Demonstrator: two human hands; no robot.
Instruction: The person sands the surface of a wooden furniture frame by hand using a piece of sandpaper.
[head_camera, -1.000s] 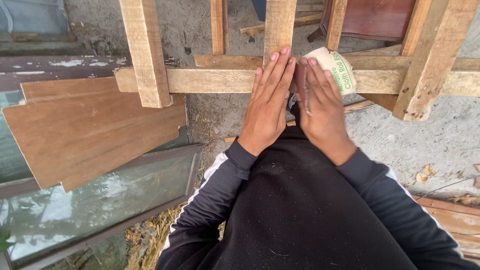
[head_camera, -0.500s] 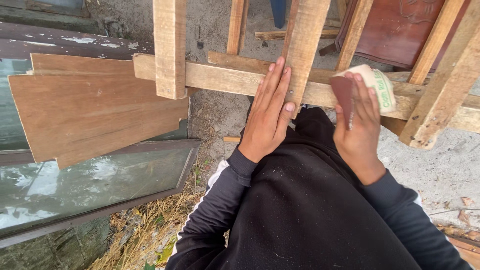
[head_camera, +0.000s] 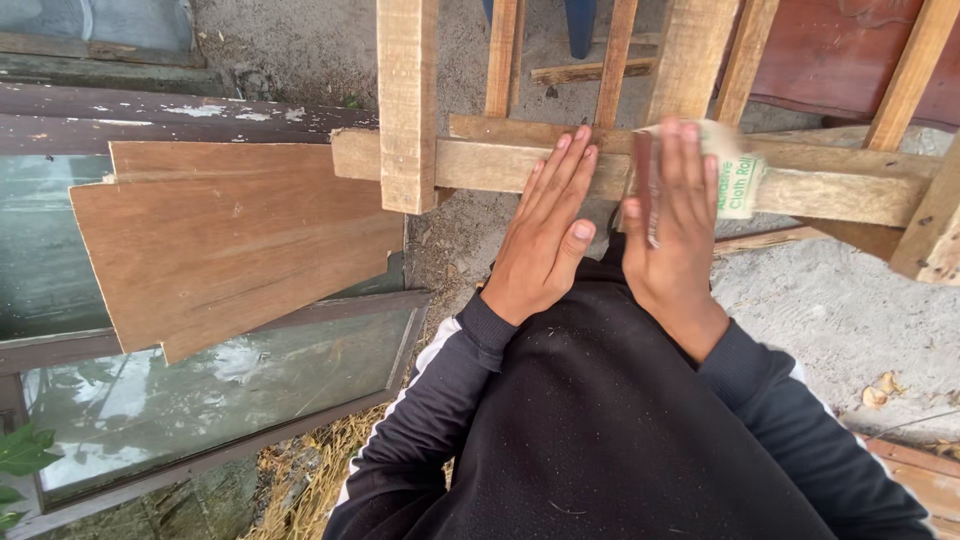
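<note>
Brown plywood sheets (head_camera: 230, 240): stacked, leaning over glazed window frames (head_camera: 200, 400) on the ground, left of the frame.
Pale rough-sawn timber frame (head_camera: 500, 165): horizontal rail crossing several uprights.
Left hand (head_camera: 545, 235): fingers together, flat, palm down on the rail.
Right hand (head_camera: 672, 215): flat, pressing a folded strip of green-backed abrasive cloth (head_camera: 738, 175) against the rail, just beside the left.

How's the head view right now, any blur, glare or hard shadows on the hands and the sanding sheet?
Head view: soft, even daylight, no hard shadows; left hand and right hand are sharp, as is the folded sanding sheet pressed on the horizontal wooden rail. Glare shows only as pale sky reflection in the glass pane lower left. Frame edges look slightly stretched, wide-lens style.
</note>
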